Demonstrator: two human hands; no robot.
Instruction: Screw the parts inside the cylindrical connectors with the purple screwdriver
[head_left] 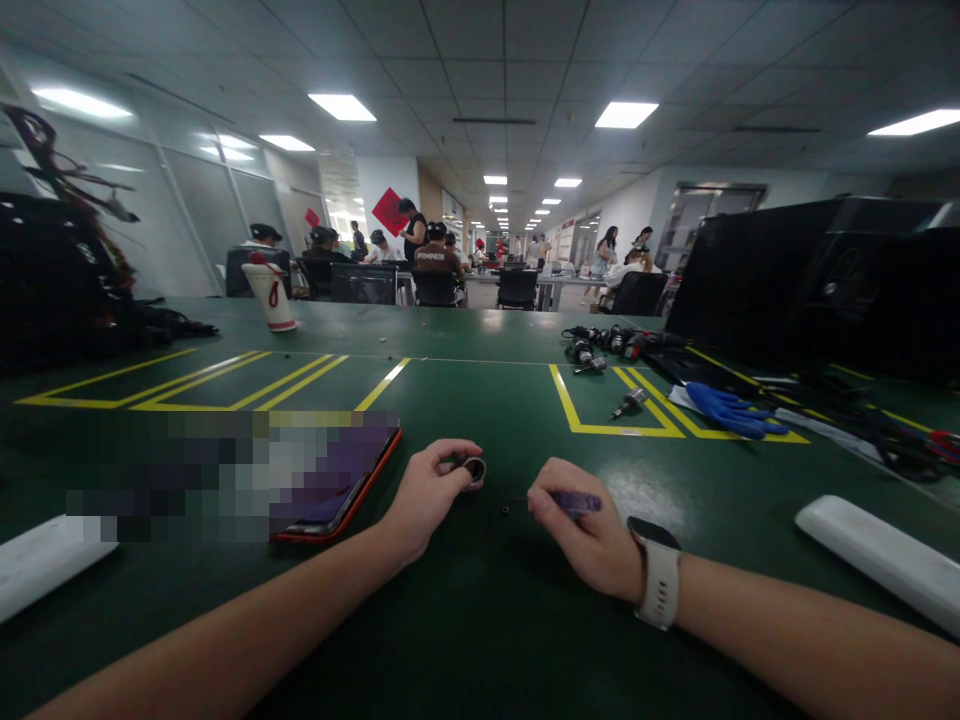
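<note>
Between the thumb and fingers of my left hand [429, 492] is a small round metal part [475, 471], its hollow dark end facing right. My right hand [581, 530], with a pale watch on the wrist, is closed around a screwdriver [577, 502] with a translucent purple handle. The thin shaft points left, toward the metal part, with a gap between them. A tiny dark piece [505, 510] lies on the green tabletop just below the shaft's end. A tablet or phone in a red case [352, 515] lies left of my left hand, partly blurred out.
Several metal and black parts [589, 350] lie at the back right, with one loose metal piece [628, 403] inside yellow tape lines. Beside them is a blue glove [731, 410]. White bars [877, 550] flank both sides; a paper cup [270, 295] stands at the back left.
</note>
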